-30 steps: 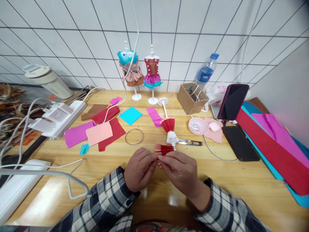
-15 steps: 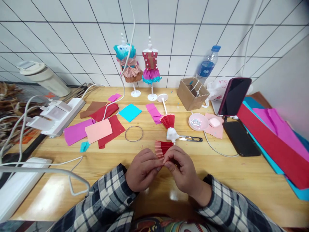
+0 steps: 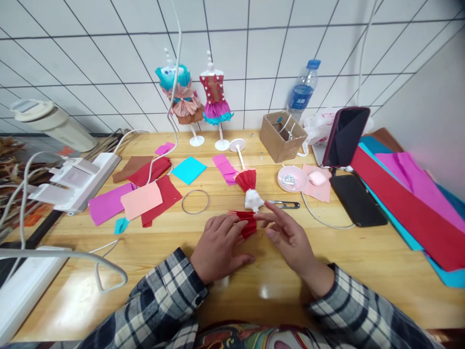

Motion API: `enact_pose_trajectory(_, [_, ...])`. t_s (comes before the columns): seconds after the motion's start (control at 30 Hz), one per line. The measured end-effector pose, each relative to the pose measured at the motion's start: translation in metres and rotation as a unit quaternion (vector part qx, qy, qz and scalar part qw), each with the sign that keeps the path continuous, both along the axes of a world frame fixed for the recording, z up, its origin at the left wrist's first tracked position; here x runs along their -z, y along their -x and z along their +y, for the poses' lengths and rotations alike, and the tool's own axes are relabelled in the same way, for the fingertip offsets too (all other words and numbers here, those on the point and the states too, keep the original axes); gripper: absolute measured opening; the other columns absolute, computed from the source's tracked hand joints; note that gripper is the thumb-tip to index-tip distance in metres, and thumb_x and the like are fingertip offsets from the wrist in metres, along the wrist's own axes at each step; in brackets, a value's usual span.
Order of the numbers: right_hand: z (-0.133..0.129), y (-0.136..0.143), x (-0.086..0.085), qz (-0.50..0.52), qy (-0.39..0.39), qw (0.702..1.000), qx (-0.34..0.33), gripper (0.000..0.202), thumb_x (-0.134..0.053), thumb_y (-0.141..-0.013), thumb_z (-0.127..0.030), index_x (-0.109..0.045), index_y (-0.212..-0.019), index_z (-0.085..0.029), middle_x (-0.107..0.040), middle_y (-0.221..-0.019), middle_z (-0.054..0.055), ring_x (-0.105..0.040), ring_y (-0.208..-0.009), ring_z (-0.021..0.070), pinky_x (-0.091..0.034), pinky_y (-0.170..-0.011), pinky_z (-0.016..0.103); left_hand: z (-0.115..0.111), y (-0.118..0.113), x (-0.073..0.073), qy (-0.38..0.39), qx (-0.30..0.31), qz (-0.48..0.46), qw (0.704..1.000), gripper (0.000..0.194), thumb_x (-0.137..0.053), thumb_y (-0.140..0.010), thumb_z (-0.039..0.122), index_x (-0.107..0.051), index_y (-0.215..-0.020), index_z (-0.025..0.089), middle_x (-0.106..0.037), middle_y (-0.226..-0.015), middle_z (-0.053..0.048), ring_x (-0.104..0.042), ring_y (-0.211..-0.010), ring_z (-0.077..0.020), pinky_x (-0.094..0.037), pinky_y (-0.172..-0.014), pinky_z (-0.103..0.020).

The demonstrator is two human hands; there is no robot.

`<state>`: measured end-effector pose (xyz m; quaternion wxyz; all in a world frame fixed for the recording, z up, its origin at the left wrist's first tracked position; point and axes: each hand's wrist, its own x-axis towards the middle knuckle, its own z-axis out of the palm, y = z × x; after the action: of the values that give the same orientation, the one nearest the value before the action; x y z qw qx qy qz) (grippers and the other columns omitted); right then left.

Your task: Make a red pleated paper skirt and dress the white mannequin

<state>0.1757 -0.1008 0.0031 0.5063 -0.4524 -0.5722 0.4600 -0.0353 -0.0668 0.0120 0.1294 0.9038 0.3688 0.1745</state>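
A pleated piece of red crepe paper (image 3: 249,228) lies on the wooden table in front of me, partly hidden under fingers. My left hand (image 3: 223,247) rests flat over its left part, fingers stretched out. Hovering at its right edge is my right hand (image 3: 290,237), fingers apart and holding nothing, the fingertips close to the paper. Just beyond lies a small white dress form (image 3: 253,199) on its side, neck toward me, with a red pleated skirt (image 3: 247,180) and its stand pointing away. Thread snips (image 3: 286,204) lie beside it, their tip behind my right index finger.
Two dressed mini dress forms (image 3: 214,89) stand by the tiled wall. Coloured paper pieces (image 3: 141,199) and a thin ring (image 3: 195,201) lie left. On the right are a cardboard box (image 3: 281,140), a pink bowl (image 3: 292,179), phones (image 3: 358,199) and long paper sheets (image 3: 407,208).
My fingers have come out of their pinch on the red pleated paper. The left hand now lies flat on it; the right has opened and moved right. The view has shifted slightly.
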Motion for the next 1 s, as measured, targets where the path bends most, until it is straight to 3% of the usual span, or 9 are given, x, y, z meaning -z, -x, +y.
enact_pose_trajectory(0.07, [0.002, -0.011, 0.002, -0.142, -0.099, 0.985, -0.001, 0.073, -0.059, -0.089, -0.024, -0.022, -0.151, -0.030, -0.067, -0.122, 0.008, -0.058, -0.109, 0.0232, -0.047, -0.092, 0.044, 0.001, -0.008, 0.000, -0.005, -0.016, 0.027, 0.999, 0.059, -0.070, -0.076, 0.053, -0.058, -0.123, 0.018, -0.063, -0.118, -0.012, -0.053, -0.110, -0.0310, -0.038, -0.093, -0.048])
enact_pose_trajectory(0.13, [0.006, -0.016, 0.005, -0.242, -0.157, 0.957, -0.014, 0.083, -0.061, -0.085, -0.019, -0.013, -0.153, -0.029, -0.067, -0.122, 0.006, -0.055, -0.116, 0.0250, -0.040, -0.102, 0.050, 0.002, -0.014, 0.000, -0.002, -0.028, 0.046, 0.999, 0.046, -0.066, -0.081, 0.047, -0.061, -0.116, 0.019, -0.066, -0.112, -0.010, -0.055, -0.104, -0.0294, -0.037, -0.089, -0.047])
enact_pose_trajectory(0.3, [0.011, -0.009, 0.013, -0.343, -0.166, 0.924, -0.036, 0.083, -0.059, -0.084, -0.016, -0.013, -0.153, -0.024, -0.066, -0.118, 0.008, -0.058, -0.108, 0.0265, -0.043, -0.099, 0.049, 0.005, -0.021, -0.004, -0.019, -0.043, 0.055, 0.997, 0.020, -0.059, -0.088, 0.032, -0.067, -0.103, 0.022, -0.068, -0.102, -0.008, -0.057, -0.097, -0.0261, -0.032, -0.084, -0.045])
enact_pose_trajectory(0.67, [0.013, 0.004, 0.016, -0.376, -0.107, 0.920, 0.004, 0.075, -0.061, -0.085, -0.019, -0.023, -0.149, -0.022, -0.071, -0.101, 0.005, -0.060, -0.099, 0.0273, -0.041, -0.093, 0.046, 0.005, -0.020, 0.000, -0.034, -0.035, 0.044, 0.998, 0.016, -0.054, -0.090, 0.024, -0.069, -0.086, 0.021, -0.069, -0.088, -0.006, -0.055, -0.089, -0.0236, -0.031, -0.082, -0.045])
enact_pose_trajectory(0.83, [0.013, 0.006, 0.013, -0.383, -0.088, 0.919, 0.000, 0.065, -0.059, -0.086, -0.017, -0.031, -0.144, -0.021, -0.072, -0.095, 0.002, -0.061, -0.096, 0.0249, -0.038, -0.089, 0.042, 0.005, -0.020, -0.001, -0.014, -0.037, 0.041, 0.998, 0.016, -0.054, -0.090, 0.024, -0.069, -0.086, 0.022, -0.069, -0.087, -0.004, -0.054, -0.086, -0.0226, -0.031, -0.083, -0.045])
enact_pose_trajectory(1.0, [0.009, 0.009, 0.004, -0.337, -0.065, 0.939, -0.016, 0.066, -0.057, -0.083, -0.012, -0.029, -0.143, -0.019, -0.072, -0.091, 0.001, -0.061, -0.094, 0.0223, -0.035, -0.090, 0.040, 0.005, -0.017, -0.007, 0.036, -0.037, 0.024, 0.998, 0.013, -0.064, -0.085, 0.031, -0.071, -0.093, 0.024, -0.071, -0.093, -0.004, -0.055, -0.088, -0.0236, -0.031, -0.079, -0.043])
